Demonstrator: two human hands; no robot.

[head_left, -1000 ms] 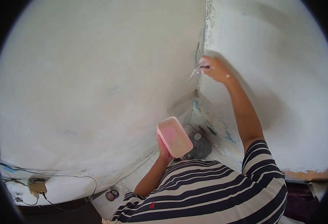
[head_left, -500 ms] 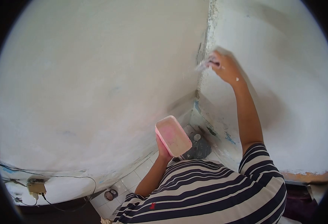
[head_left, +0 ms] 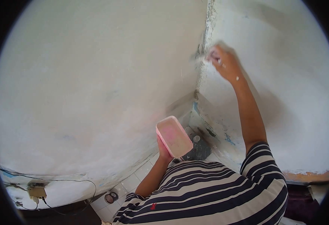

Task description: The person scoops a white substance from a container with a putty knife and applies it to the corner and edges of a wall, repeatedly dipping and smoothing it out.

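Note:
My left hand (head_left: 164, 149) is wrapped around the side of a pink rectangular plastic tub (head_left: 174, 137), held in front of my body with its open top facing up. A pale coating covers parts of the tub's inside. Up at the wall corner, my right hand (head_left: 223, 62) is closed on a small flat-ended tool (head_left: 199, 57), smeared by motion, its pale end over the rough corner seam (head_left: 205, 47). White specks mark my right wrist. Patchy off-white plaster covers the left wall (head_left: 108, 75) and the right wall (head_left: 284, 101).
A dark grey object with a round pale cap (head_left: 196, 139) sits on the floor in the corner. At lower left are a socket box (head_left: 37, 191) with plugged-in cables and a roll-like round item (head_left: 111, 197) on the white tiles (head_left: 130, 182).
My right hand has shifted slightly up and left along the corner, and the tool's end has risen with it. My left hand and the tub stay nearly in place.

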